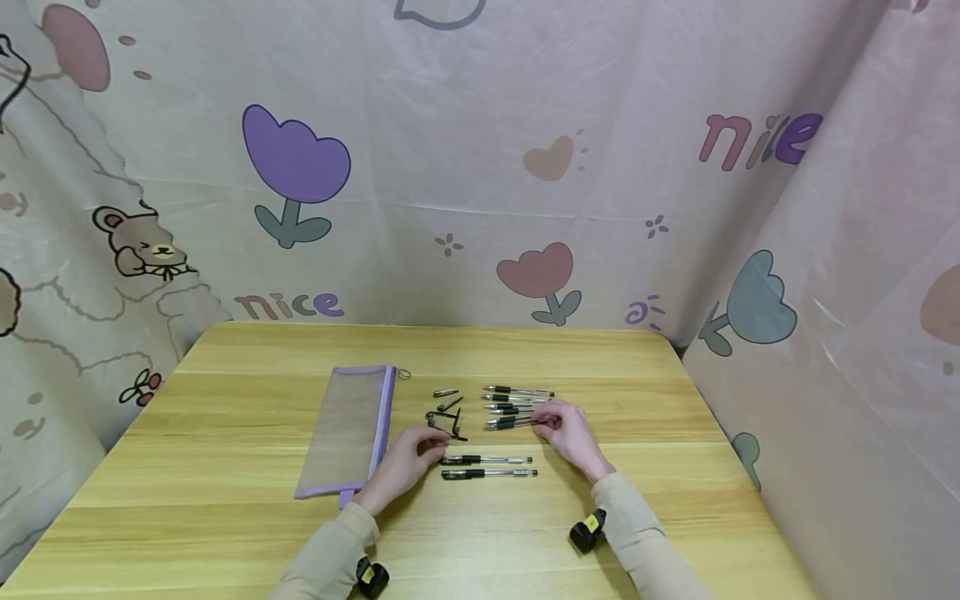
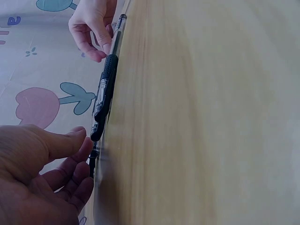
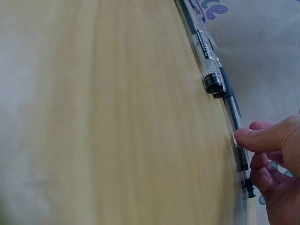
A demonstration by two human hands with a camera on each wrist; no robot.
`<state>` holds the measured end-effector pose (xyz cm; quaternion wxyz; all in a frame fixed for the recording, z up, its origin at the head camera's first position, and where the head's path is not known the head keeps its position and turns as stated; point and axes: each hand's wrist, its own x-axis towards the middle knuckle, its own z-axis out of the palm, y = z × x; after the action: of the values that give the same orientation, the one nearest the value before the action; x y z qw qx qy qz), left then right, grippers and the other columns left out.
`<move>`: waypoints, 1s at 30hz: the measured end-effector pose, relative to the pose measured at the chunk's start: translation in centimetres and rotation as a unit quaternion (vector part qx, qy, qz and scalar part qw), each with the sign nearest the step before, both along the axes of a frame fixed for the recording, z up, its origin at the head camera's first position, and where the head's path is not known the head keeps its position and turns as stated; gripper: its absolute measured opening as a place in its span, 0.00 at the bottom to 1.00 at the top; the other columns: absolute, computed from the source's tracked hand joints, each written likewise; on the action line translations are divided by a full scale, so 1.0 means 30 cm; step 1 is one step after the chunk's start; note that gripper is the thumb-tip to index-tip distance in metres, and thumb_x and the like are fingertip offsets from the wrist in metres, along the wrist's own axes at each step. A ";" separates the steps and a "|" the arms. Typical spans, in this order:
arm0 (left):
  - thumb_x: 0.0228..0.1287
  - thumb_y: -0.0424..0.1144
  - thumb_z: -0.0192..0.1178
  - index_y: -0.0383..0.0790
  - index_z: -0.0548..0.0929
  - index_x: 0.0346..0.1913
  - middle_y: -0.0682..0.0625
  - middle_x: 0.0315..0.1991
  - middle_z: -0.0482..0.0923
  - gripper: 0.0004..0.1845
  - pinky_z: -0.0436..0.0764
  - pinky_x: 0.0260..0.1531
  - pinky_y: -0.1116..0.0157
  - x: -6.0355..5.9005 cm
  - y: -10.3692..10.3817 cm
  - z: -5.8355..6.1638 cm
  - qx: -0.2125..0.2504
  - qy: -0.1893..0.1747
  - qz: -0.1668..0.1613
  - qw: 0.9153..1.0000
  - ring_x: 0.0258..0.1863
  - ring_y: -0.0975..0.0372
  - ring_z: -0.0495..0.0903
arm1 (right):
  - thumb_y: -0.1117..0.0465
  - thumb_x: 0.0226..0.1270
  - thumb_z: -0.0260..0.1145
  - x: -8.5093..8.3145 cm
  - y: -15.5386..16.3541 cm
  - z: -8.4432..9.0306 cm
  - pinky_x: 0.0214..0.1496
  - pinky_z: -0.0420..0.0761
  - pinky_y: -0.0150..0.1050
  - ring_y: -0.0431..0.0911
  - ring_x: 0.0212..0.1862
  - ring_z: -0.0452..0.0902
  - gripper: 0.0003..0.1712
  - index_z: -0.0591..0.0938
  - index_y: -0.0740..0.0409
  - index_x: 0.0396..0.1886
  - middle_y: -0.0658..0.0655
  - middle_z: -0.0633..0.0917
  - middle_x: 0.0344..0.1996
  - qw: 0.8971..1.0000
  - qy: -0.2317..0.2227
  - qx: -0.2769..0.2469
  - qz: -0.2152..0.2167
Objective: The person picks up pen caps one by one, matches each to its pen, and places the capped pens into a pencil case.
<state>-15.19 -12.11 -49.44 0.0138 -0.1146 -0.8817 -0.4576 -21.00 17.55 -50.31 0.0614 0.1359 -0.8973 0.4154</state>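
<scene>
Nearest, two capped pens (image 1: 487,466) are lying at table centre; left hand (image 1: 405,463) is touching their 9 o'clock tips, fingers loosely curled, right hand (image 1: 572,433) is pinching a pen (image 1: 512,423) at 1 o'clock; pouch (image 1: 348,429) at 9; best lifting by barrel

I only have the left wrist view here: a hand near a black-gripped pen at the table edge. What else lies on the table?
Observer: A mesh pencil pouch with purple trim lies flat, beside the left hand.
Operator: Is it just that one pen?
Observer: No, a cluster of pens lies behind the right hand, and two more pens lie between the hands.
Operator: Any loose parts?
Observer: Yes, small black caps lie scattered between pouch and cluster.
</scene>
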 end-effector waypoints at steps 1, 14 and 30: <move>0.62 0.27 0.66 0.37 0.87 0.47 0.48 0.41 0.87 0.11 0.81 0.46 0.64 0.000 0.000 0.000 0.000 -0.001 0.000 1.000 0.41 0.60 0.82 | 0.74 0.53 0.75 0.000 0.000 0.000 0.34 0.75 0.27 0.37 0.32 0.75 0.11 0.89 0.58 0.36 0.55 0.89 0.39 1.000 0.002 0.001 0.000; 0.63 0.27 0.65 0.38 0.87 0.48 0.49 0.41 0.87 0.11 0.80 0.46 0.65 0.003 0.001 -0.001 -0.002 -0.007 0.004 1.000 0.41 0.60 0.81 | 0.73 0.53 0.76 -0.006 0.000 0.003 0.35 0.74 0.28 0.39 0.33 0.75 0.12 0.89 0.58 0.37 0.54 0.88 0.37 1.000 -0.008 0.007 -0.010; 0.63 0.28 0.65 0.38 0.87 0.48 0.49 0.41 0.86 0.11 0.80 0.47 0.64 0.005 0.003 -0.002 0.001 -0.006 0.008 1.000 0.42 0.60 0.82 | 0.72 0.56 0.73 -0.005 0.028 0.000 0.47 0.85 0.40 0.48 0.43 0.84 0.10 0.90 0.58 0.38 0.57 0.89 0.43 0.999 -0.024 0.021 0.024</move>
<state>-15.03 -12.01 -49.49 0.0121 -0.1045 -0.8824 -0.4587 -21.13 18.40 -50.29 0.0273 0.1488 -0.9035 0.4011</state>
